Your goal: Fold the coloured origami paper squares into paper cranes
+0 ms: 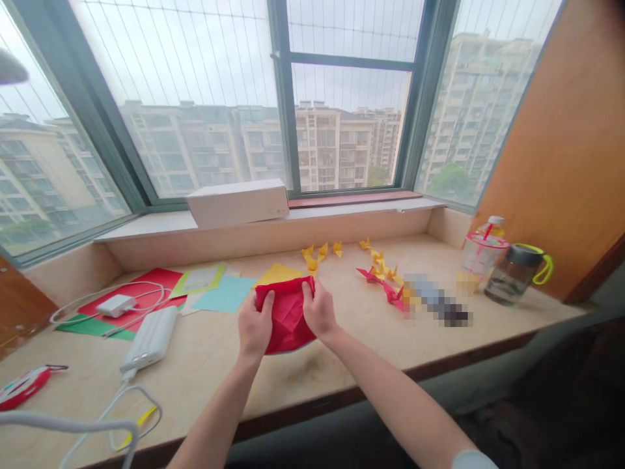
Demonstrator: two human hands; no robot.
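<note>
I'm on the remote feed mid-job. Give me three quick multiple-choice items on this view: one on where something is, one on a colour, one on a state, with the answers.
1. Where is the white box?
A) Between the hands
B) On the window sill
C) On the coloured paper sheets

2. What colour is the folded paper held by the left hand and right hand?
A) Green
B) Yellow
C) Red

3. What is the state of the glass bottle with the yellow-green handle?
A) Its dark lid is on
B) Its lid lies beside it
C) It is tipped over

Answers:
1. B: the box rests on the sill below the window panes.
2. C: red paper shows between both hands.
3. A: the dark lid sits on top of the upright bottle.
</note>
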